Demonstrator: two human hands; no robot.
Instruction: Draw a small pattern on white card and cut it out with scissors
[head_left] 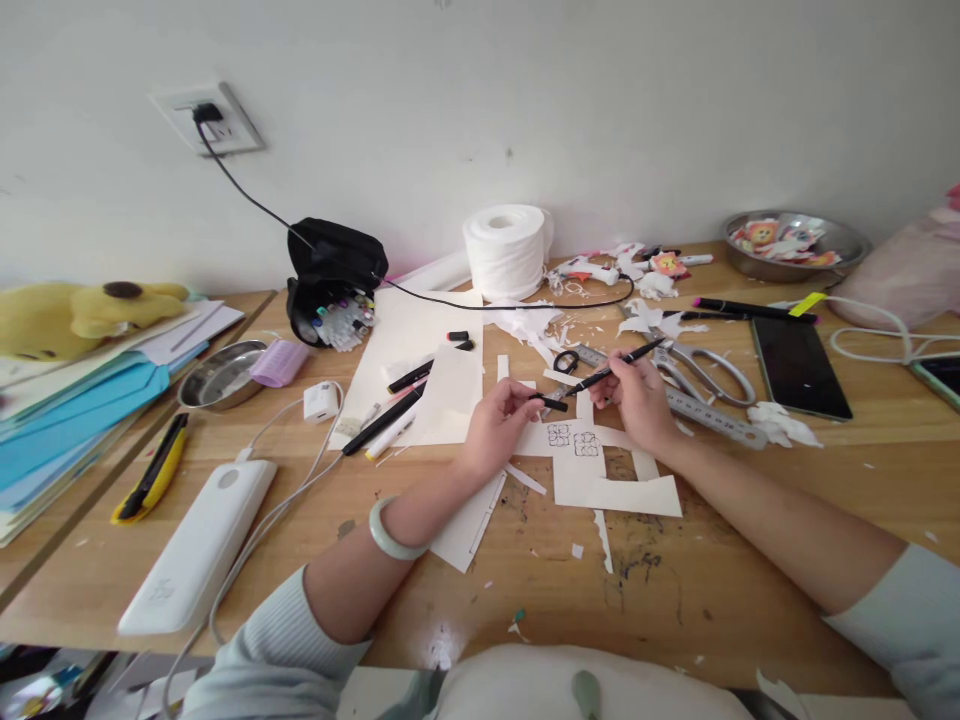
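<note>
Between the fingers of my right hand (628,392) is a slim black pen (600,378), its far end pointing up and to the right. My left hand (504,420) pinches a short black pen cap (553,403), close to the pen's lower left end. Below both hands lies a cut white paper piece (581,480) with two small black line drawings on it. A strip of ruled white paper (471,520) sits partly under my left forearm. Just right of my right hand are large grey-handled scissors (709,375) and a metal ruler (712,415).
White sheets (382,350) with several markers lie left of my hands. Behind stand a paper roll (506,250) and a black pen case (334,285). A power bank (199,545), yellow cutter (154,470), phone (801,367) and metal bowl (796,262) are around. A black cable crosses the back.
</note>
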